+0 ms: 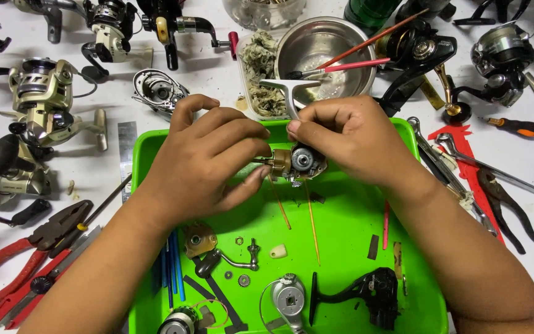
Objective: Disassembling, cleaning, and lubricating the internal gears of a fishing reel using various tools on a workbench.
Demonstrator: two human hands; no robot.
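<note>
Red pliers (13, 263), steel bowl (316, 46), black reel body (375, 297).

Landmark: tray (156, 145). Above its middle – both hands, left hand (208, 158) and right hand (353, 139), meeting on reel body (298, 162). In tray, near edge – crank handle (233, 260), rotor (288, 297), reel frame (372, 294). Behind tray – steel bowl (326, 52). Left of tray – pliers (26, 256), assembled reels (41, 93). Right – wrench (508, 179).

White worktop (211, 74) crowded with a green tray (347, 247), spinning reels (44, 99), red pliers (13, 260), a steel bowl (326, 52), a wrench (508, 176) and an orange-handled screwdriver (520, 128).
</note>
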